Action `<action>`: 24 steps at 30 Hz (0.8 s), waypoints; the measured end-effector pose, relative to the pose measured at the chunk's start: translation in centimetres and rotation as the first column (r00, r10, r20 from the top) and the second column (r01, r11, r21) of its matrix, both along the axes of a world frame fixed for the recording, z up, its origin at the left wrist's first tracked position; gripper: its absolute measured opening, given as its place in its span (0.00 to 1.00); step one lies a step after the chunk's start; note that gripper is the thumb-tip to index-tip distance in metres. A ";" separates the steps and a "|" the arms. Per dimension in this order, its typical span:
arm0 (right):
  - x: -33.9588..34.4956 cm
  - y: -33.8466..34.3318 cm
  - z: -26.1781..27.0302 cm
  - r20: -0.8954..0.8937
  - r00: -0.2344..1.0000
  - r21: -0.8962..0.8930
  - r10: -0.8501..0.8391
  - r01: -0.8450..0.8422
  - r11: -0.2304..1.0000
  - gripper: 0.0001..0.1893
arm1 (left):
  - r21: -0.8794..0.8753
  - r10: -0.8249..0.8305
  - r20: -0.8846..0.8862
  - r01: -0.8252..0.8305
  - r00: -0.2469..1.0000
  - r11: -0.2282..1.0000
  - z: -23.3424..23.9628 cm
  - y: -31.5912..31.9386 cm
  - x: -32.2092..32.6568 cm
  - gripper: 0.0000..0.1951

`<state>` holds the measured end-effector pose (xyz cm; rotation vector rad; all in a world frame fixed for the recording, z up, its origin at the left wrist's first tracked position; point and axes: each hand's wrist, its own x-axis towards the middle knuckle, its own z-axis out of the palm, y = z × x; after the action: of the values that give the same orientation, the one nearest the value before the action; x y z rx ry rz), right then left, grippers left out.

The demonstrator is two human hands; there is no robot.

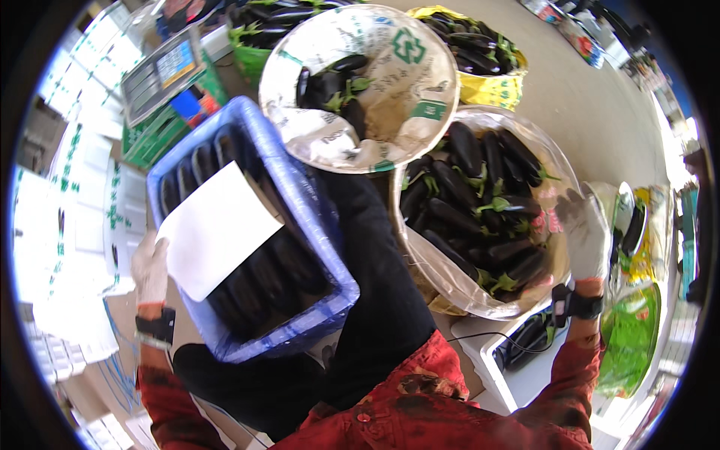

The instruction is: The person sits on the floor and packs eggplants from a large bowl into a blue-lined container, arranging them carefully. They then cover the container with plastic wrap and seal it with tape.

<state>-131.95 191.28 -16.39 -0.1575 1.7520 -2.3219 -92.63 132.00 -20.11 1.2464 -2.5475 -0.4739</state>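
My left hand [151, 264], in a pale work glove, grips the left edge of a blank white sheet of paper [222, 230]. The sheet lies over a blue plastic crate [332, 253], covering part of the dark eggplants [270, 275] lined up inside. My right hand [582, 233], also gloved and dirty at the fingertips, is spread at the right side of a round, plastic-lined basket [484, 309] and holds nothing visible. Many loose eggplants [461, 185] fill that basket. I cannot tell whether the hand touches the liner.
Ahead is a lined round basket [410, 101] with several eggplants. Behind it stand a yellow bag [495, 90] and a green container [250, 62] of eggplants. A scale [163, 67] sits at the left. A white foam box [484, 343] is low on the right.
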 end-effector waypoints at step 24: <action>13.5 -31.6 -8.8 -0.780 0.471 0.524 0.411 0.133 0.841 0.29 | -0.102 -0.248 0.353 0.301 0.902 0.948 -8.7 8.4 -0.5 0.35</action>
<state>-118.40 159.67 -25.23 -1.5959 2.5781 -1.5342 -93.16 140.37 -28.82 0.9847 -3.0027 -0.1156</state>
